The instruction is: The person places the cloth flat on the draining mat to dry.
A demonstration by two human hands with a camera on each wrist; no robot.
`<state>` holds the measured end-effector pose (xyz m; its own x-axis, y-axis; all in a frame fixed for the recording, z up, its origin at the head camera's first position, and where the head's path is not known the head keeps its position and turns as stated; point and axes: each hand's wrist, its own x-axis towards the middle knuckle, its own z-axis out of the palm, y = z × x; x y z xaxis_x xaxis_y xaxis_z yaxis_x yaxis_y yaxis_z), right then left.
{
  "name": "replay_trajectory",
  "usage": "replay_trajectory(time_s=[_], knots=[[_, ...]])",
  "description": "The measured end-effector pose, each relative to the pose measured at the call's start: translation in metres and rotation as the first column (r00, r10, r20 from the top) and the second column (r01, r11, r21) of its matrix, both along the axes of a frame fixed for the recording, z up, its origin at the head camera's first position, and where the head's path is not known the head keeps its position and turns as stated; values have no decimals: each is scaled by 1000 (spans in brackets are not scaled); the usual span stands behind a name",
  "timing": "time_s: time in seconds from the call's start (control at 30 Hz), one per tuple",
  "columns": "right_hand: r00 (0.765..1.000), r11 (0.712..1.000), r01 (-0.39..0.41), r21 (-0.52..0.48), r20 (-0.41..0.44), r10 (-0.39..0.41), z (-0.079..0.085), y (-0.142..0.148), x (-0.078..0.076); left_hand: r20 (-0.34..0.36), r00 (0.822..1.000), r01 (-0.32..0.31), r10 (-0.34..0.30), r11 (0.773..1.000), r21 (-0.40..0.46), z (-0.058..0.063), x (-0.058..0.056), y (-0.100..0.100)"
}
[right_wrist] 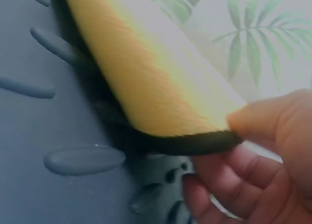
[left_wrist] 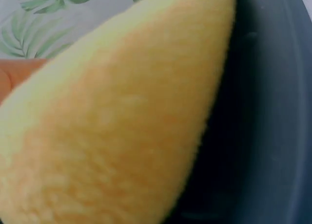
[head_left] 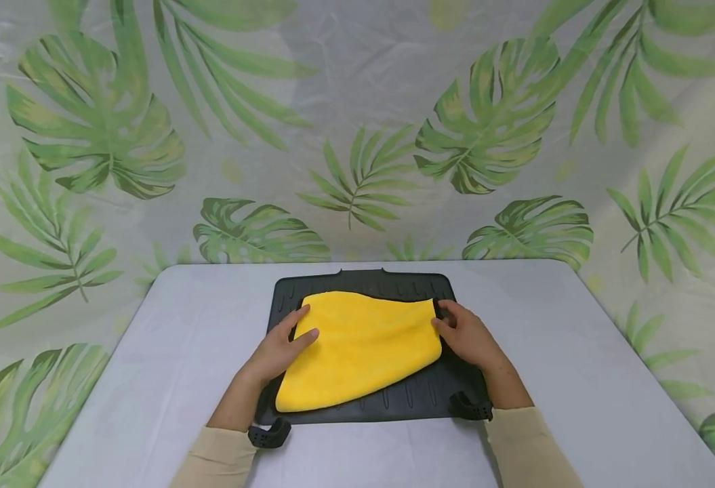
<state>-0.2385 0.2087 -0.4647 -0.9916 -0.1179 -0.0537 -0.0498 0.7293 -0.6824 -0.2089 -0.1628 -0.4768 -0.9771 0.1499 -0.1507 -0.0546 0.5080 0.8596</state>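
A fluffy yellow cloth (head_left: 363,346) with a dark edge lies over a black ribbed tray (head_left: 394,407), its near side slanting up to the right. My right hand (head_left: 468,337) pinches the cloth's right end between thumb and fingers. In the right wrist view, that dark-edged corner (right_wrist: 195,142) is raised above the tray. On the cloth's left side, my left hand (head_left: 280,349) rests with thumb and forefinger extended and spread apart. Part of a left finger (left_wrist: 22,75) shows past the cloth in the left wrist view; the cloth hides the others.
The tray sits on a white table (head_left: 168,339). Behind it hangs a pale sheet (head_left: 381,81) printed with green leaves. Each wrist wears a black band (head_left: 270,434) over a beige sleeve (head_left: 217,461).
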Motion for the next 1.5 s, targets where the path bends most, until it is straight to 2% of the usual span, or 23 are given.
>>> replay_trajectory(time_s=[0.17,0.3,0.43,0.57,0.67,0.77,0.9,1.0,1.13,1.27,1.4,1.5], knots=[[997,997,42,-66,-68,-46,-4,-6,-2,-69,997,-39,40,999,14,3,1,-1],[1000,998,21,-55,-17,-22,-4,-10,0,-54,998,-37,36,999,-15,4,0,-3],[997,999,-35,-21,73,36,2,-8,2,-37,999,1,-3,997,-80,9,1,-8],[980,989,-126,-71,144,135,9,-3,6,2,999,48,-48,988,-148,17,4,-16],[961,973,-201,-111,171,218,13,0,9,63,994,106,-95,973,-207,24,9,-22],[952,963,-247,-105,158,262,14,2,10,154,975,194,-161,952,-236,30,14,-25],[965,966,-243,-92,75,250,13,1,8,290,927,297,-238,938,-177,35,19,-25],[971,968,-234,-96,34,238,12,1,6,324,909,319,-263,939,-132,36,21,-23],[975,972,-218,-93,22,221,12,0,6,289,910,335,-298,939,-85,37,20,-24],[987,985,-162,-55,-11,161,14,0,8,248,911,347,-330,937,-26,39,19,-28],[994,993,-111,-34,-25,111,17,1,10,231,914,343,-334,939,2,40,18,-31],[994,993,-106,-49,-3,106,18,1,10,234,917,333,-322,943,-8,39,18,-31]])
